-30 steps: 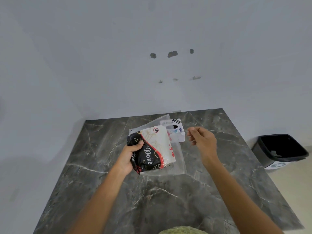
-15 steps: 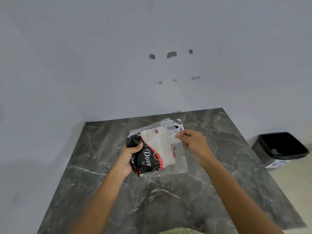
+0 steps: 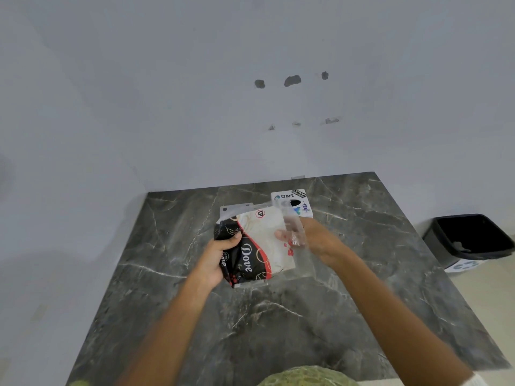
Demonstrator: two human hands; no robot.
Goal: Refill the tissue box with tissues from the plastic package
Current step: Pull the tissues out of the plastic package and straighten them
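Two hands hold our plastic package above the marble table: our left hand grips its dark end, our right hand pinches the clear flap. The tissue box stands just behind; a black bin sits far right.

Tissue package: black and cream panels split by a red curve, white lettering, clear plastic edge; tissue box: white with blue and black print; table: dark grey marble, pale veins; bin: black; wall: pale grey, dark marks
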